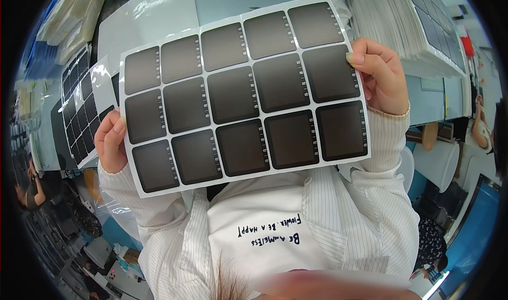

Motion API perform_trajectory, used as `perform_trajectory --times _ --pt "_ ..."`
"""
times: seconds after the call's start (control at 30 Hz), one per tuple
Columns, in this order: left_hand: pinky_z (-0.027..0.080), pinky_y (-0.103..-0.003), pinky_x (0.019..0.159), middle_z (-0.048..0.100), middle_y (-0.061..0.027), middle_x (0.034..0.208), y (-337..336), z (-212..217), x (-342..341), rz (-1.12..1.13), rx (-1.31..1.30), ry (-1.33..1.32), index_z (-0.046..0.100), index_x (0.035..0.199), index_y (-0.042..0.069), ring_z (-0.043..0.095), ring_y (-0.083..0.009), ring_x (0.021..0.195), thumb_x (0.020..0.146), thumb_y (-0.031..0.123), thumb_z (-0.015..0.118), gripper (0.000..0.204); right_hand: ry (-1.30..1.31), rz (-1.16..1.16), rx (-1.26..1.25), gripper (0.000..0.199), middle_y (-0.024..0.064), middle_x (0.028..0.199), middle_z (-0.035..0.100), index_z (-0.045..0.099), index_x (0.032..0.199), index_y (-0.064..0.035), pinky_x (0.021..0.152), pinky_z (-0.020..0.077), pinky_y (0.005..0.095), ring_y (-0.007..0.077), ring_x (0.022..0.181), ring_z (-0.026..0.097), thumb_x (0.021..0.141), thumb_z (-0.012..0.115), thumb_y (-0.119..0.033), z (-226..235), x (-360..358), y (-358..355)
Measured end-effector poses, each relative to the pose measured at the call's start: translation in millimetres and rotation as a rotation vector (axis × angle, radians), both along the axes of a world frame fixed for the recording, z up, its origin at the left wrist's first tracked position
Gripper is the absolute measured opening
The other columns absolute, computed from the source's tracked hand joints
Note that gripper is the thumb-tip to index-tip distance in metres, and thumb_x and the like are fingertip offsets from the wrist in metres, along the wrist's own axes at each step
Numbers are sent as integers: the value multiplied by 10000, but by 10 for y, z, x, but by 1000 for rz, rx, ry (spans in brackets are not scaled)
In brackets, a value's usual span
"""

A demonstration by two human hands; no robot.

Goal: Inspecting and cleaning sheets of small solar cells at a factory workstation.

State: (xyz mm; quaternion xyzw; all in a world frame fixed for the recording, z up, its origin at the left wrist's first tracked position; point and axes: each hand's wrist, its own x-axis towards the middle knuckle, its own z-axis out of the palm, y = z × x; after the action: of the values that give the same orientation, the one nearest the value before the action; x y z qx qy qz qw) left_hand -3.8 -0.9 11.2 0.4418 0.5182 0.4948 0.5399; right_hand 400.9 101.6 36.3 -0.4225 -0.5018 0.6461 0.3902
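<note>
I hold up a white sheet carrying several dark square films in rows, close in front of my chest. My left hand grips its left edge, thumb on the front. My right hand grips the right edge near the top corner, thumb pressed on a dark square. The sheet is tilted, its right side higher. Both sleeves are white with thin stripes.
A second sheet of dark squares lies on the table at left, under clear plastic. A tall stack of white sheets stands at the upper right. Clear bags lie at the upper left. Other people sit at far left and far right.
</note>
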Motion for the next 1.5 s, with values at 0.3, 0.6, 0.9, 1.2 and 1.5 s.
perform_trajectory --times 0.3,0.6,0.9,1.2,1.5 --pt "361 -194 672 539 -53 820 -19 76 34 19 12 -6 480 756 22 473 -87 708 837 107 452 120 -14 -16 -14 146 -24 533 473 564 676 -45 364 215 175 25 375 316 800 565 -122 -20 -11 7" --pt "354 -204 643 536 -60 792 15 58 105 29 -57 -47 476 717 25 454 -88 676 844 100 448 150 49 -62 -28 180 4 527 491 500 646 -44 347 212 182 35 359 304 800 538 -129 -79 -5 41" --pt "346 -229 626 501 -46 727 -15 87 171 -2 226 126 478 676 5 425 -102 645 839 79 484 179 36 -91 86 161 2 558 481 487 644 -41 367 212 181 27 386 311 786 535 -99 -12 4 -34" --pt "313 -206 552 515 -75 718 -58 164 292 230 699 523 524 754 -38 420 -99 606 812 -8 530 66 -190 -214 708 124 15 568 452 536 647 7 443 257 206 63 475 381 735 619 -22 101 -13 -101" --pt "297 -207 507 474 -62 684 12 341 324 244 765 678 509 726 -33 405 -103 583 802 -13 550 89 -254 -222 880 161 -4 582 414 524 646 -9 430 242 173 48 471 363 788 572 -69 192 10 -92"
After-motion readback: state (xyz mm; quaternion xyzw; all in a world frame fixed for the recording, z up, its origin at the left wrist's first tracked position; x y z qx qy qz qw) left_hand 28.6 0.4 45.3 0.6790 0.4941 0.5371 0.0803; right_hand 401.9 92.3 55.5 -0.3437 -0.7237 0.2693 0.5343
